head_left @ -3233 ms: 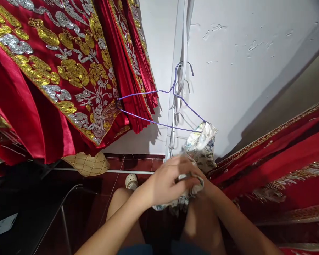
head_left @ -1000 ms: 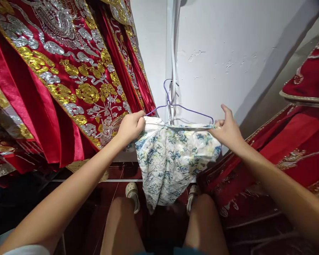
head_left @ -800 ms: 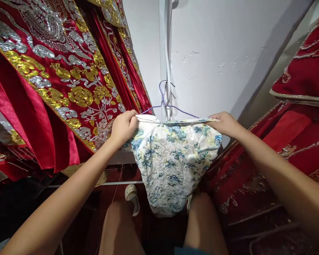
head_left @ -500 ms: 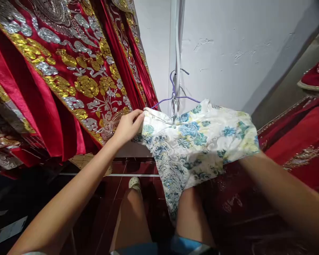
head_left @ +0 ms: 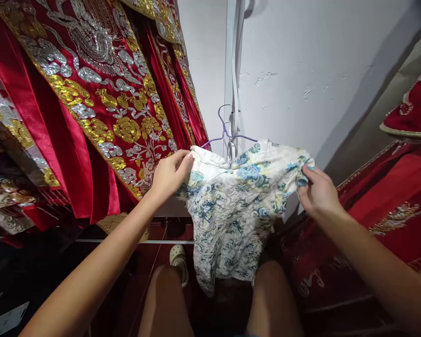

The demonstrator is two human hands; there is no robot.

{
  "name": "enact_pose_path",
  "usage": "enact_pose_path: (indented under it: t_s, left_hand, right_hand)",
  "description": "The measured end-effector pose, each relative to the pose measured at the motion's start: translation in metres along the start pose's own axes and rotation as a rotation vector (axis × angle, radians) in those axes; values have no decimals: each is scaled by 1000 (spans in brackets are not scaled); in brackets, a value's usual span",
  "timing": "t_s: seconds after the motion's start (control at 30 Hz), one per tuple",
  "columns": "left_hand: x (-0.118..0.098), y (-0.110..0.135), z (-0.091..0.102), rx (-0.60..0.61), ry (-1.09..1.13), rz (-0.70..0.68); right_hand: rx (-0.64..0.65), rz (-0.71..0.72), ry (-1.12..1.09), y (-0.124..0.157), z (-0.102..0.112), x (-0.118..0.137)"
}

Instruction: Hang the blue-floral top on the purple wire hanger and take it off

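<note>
A white floral blouse (head_left: 231, 210) with blue and yellow flowers hangs in front of me on a thin purple hanger (head_left: 225, 130). My left hand (head_left: 171, 175) pinches it at the shoulder, beside the collar on the left. With thumb and fingers, my right hand (head_left: 317, 189) grips the edge of the sleeve at the right and holds it out sideways. The hanger's hook stands in front of a pale vertical strip (head_left: 235, 70) on the wall. Most of the hanger's shoulders are hidden inside the blouse.
Red garments (head_left: 126, 103) with gold and silver sequins hang at the left. More red embroidered clothing (head_left: 389, 201) stands at the right. A white wall (head_left: 287, 56) rises behind the blouse. Below are a dark red tiled floor (head_left: 143, 276) and a cream clog (head_left: 177, 255) on my foot.
My right hand, hidden behind the sleeve before, now shows gripping the sleeve's edge. The sleeve is bunched and the blouse body hangs down straighter. My left hand keeps its hold at the shoulder.
</note>
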State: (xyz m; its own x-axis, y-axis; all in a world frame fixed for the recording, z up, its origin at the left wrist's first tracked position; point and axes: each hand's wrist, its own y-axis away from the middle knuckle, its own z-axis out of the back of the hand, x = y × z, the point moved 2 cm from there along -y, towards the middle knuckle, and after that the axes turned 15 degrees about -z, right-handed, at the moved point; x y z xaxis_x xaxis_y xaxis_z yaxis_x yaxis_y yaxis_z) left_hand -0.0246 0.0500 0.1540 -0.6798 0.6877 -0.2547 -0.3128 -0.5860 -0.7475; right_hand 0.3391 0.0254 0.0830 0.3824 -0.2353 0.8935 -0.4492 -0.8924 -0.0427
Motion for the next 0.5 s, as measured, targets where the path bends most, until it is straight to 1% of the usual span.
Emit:
enact_pose_path:
  t_s: [0.07, 0.1, 0.17, 0.2, 0.23, 0.27, 0.3, 0.33, 0.37, 0.4, 0.43, 0.47, 0.5]
  left_hand:
    - [-2, -4, 2, -31, 16, 15]
    - [-2, -5, 4, -45, 20, 19]
    - [2, -5, 4, -74, 24, 20]
    - [5, -4, 2, -100, 43, 29]
    - [9, -1, 0, -136, 81, 51]
    - [14, 3, -4, -181, 139, 88]
    - [17, 8, -8, -236, 215, 137]
    - [20, 13, -13, -296, 313, 191]
    - [20, 18, -19, -356, 417, 242]
    - [18, 21, -24, -402, 508, 277]
    - [13, 23, -30, -426, 597, 297]
    - [6, 24, -36, -428, 701, 311]
    - [-3, 23, -42, -400, 824, 326]
  right_hand:
    - [50, 19, -16, 0, -20, 17]
    - [71, 43, -23, 5, -31, 23]
    - [125, 101, 4, 28, -49, 30]
    - [209, 125, 65, 46, -56, 31]
    - [347, 160, 170, 66, -61, 30]
    - [555, 192, 313, 87, -65, 27]
    - [800, 232, 462, 108, -66, 23]
    - [991, 266, 583, 125, -64, 18]
    - [1128, 276, 686, 136, -61, 13]
    - [1185, 276, 760, 141, -57, 7]
    - [1164, 262, 813, 139, -54, 1]
    - [1078, 243, 849, 132, -51, -5]
    - [958, 231, 870, 122, -49, -10]
